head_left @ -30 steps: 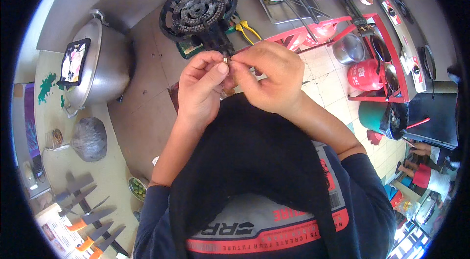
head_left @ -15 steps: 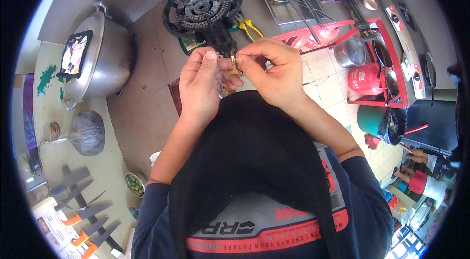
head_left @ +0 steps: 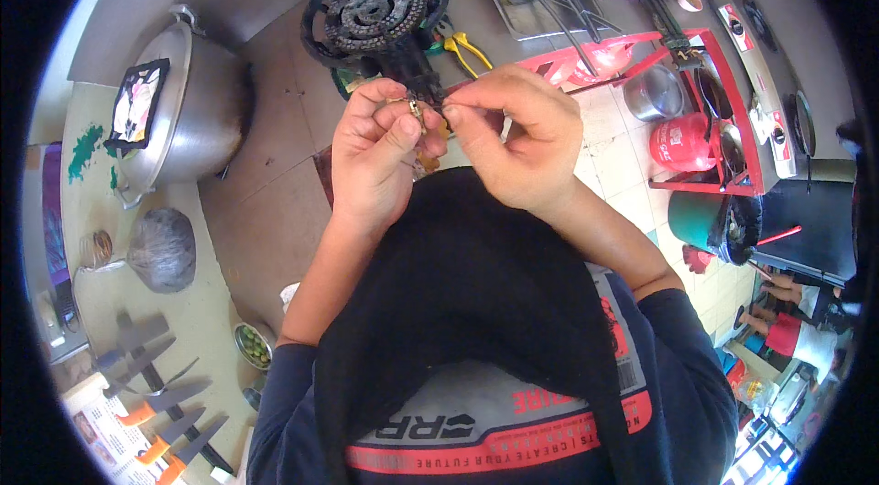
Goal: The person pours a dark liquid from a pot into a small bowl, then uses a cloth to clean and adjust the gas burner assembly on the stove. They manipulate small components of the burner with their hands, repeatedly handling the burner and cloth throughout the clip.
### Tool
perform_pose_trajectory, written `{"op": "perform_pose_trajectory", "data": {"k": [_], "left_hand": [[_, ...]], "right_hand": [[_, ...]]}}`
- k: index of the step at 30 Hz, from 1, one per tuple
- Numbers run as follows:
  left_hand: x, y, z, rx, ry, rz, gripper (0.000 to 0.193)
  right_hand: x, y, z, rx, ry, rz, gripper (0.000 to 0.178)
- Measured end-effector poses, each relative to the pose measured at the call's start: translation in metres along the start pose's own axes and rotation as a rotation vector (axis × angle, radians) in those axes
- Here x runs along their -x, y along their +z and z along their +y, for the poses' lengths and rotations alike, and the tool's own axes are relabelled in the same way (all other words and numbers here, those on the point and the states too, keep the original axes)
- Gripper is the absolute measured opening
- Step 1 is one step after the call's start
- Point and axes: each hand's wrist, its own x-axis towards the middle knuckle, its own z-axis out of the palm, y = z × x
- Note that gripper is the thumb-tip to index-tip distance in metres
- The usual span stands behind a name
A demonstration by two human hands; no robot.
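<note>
My left hand (head_left: pixel 377 151) is closed around a small brass fitting (head_left: pixel 417 109), held upright between thumb and fingers. Close beside it on the right, my right hand (head_left: pixel 529 137) pinches thumb against forefinger; whatever lies between those fingertips is too small to make out. Just beyond both hands sits a black cast-iron gas burner (head_left: pixel 377 13) with a ringed head, its stem pointing toward me. Yellow-handled pliers (head_left: pixel 469 53) lie to the right of that stem.
A large metal pot (head_left: pixel 206 109) stands at the left, above several orange-handled knives (head_left: pixel 165 403) on a wall rack. At the back right are a metal tray (head_left: pixel 522 22) with strainers, a red stand (head_left: pixel 753 151) and a red gas cylinder (head_left: pixel 682 144).
My left fingers have shifted their grip up around the brass fitting. My right hand has drawn slightly to the right, leaving a small gap between the hands.
</note>
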Motion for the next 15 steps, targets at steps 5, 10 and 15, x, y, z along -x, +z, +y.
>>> {"op": "perform_pose_trajectory", "data": {"k": [5, 10, 15], "left_hand": [[0.0023, 0.0049, 0.0, 0.033, -0.027, 0.018, 0.038], [0.0026, 0.0058, 0.0017, 0.017, -0.024, -0.017, 0.038], [0.0019, 0.0058, 0.0004, -0.021, -0.003, -0.008, 0.037]], "right_hand": [[-0.0065, 0.0061, -0.0047, 0.21, -0.269, 0.042, 0.014], [-0.0069, 0.0051, -0.0001, 0.268, -0.343, 0.05, 0.014], [-0.0053, 0.0045, 0.0027, 0.29, -0.359, 0.033, 0.013]]}}
